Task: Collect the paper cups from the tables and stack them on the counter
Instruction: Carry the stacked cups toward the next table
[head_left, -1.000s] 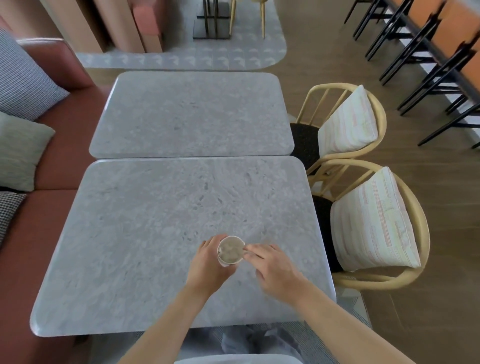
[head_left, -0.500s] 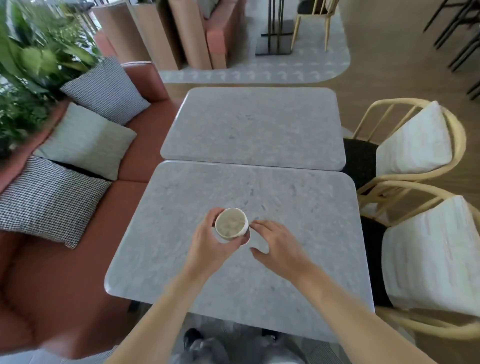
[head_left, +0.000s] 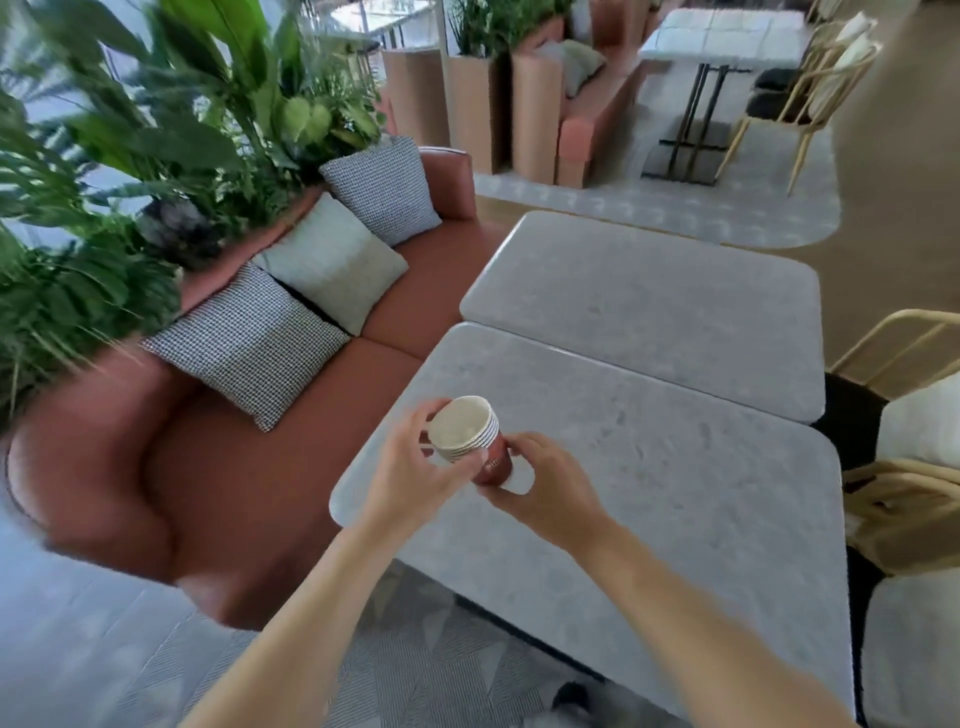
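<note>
A nested stack of red paper cups (head_left: 470, 435) with white rims is held tilted above the near grey marble table (head_left: 649, 493), its open mouth facing up and left. My left hand (head_left: 415, 467) grips the stack around the rims. My right hand (head_left: 540, 488) holds the red base from below and the right. Several rims show stacked inside one another. No other cups are visible on either table.
A second grey table (head_left: 649, 306) adjoins the far side. A terracotta sofa (head_left: 156, 467) with several cushions lies to the left, backed by leafy plants (head_left: 130, 156). Yellow chairs (head_left: 909, 467) with white cushions stand at the right. Another table and chairs stand far back.
The cup stack has been lifted off the table and tilted, and my right hand has closed on its base. The view has swung left, bringing the sofa and plants into sight.
</note>
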